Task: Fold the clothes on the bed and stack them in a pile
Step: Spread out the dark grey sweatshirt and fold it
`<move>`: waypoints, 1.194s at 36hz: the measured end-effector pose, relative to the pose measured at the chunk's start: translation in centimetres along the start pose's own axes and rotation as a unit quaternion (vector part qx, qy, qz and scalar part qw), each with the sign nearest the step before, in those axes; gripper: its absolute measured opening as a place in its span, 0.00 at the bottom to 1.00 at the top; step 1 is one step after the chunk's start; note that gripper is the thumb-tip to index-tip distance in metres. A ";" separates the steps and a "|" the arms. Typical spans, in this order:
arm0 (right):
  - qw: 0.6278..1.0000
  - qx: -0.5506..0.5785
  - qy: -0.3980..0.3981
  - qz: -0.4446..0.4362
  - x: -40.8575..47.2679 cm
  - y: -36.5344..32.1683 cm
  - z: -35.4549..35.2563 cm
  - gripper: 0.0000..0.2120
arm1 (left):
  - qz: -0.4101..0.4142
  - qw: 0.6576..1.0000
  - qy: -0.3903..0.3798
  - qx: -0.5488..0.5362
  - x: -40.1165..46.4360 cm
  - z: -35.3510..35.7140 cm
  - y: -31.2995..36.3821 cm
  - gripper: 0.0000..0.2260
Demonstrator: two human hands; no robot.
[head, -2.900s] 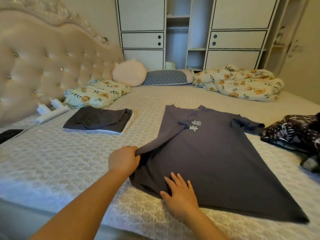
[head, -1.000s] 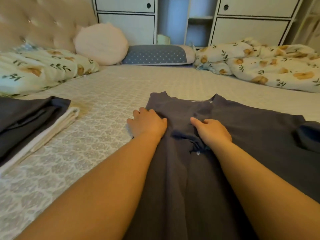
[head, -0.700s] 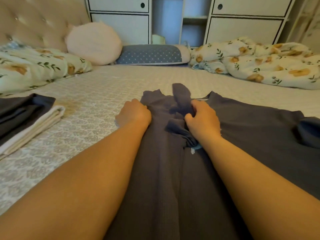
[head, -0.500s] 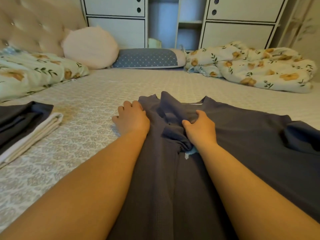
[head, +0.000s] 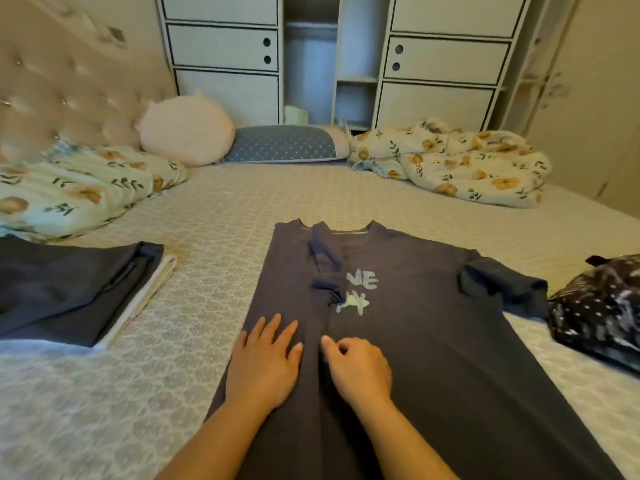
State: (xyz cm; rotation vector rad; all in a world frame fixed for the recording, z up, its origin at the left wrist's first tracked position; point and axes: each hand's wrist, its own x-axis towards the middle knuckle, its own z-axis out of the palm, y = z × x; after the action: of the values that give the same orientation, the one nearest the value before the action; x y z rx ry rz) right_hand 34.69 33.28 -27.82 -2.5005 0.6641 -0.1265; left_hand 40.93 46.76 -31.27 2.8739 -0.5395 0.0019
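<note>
A dark grey T-shirt [head: 433,341] lies spread on the bed [head: 214,220], its left side folded inward with the sleeve bunched beside the pale print. My left hand [head: 265,362] presses flat on the folded strip, fingers straight. My right hand [head: 358,368] rests on the shirt just right of the fold's edge, fingers loosely curled, holding nothing that I can see. A pile of folded clothes [head: 69,289], dark grey on top of white, sits at the left. A crumpled black patterned garment [head: 602,310] lies at the right edge.
A floral pillow [head: 79,188], a round pink cushion [head: 187,133] and a blue dotted pillow [head: 284,143] line the headboard side. A bunched floral quilt [head: 450,164] lies at the far right. White cabinets [head: 225,57] stand behind the bed.
Both hands slid back from the collar area down to the shirt's middle. The right hand let go of the bunched sleeve, which now lies on the fold. The view pulled back.
</note>
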 end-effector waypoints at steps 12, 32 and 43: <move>0.983 0.026 -0.161 0.081 -12.0 -2.3 -1.8 0.17 | -0.025 0.998 -0.050 0.017 -14.2 -1.5 -1.0 0.25; 0.998 -0.028 -0.055 0.003 -26.7 1.3 -1.9 0.18 | -0.013 0.997 -0.076 0.024 -24.7 -2.4 1.8 0.26; 0.985 0.130 -0.087 0.068 -30.1 3.3 -3.6 0.21 | -0.028 0.988 -0.146 0.029 -26.6 -3.8 3.7 0.27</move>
State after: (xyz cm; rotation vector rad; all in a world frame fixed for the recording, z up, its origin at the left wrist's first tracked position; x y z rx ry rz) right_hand 6.20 43.66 -25.07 -2.1792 0.6950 0.0522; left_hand 14.94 53.78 -27.87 2.9628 -0.5168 -0.4246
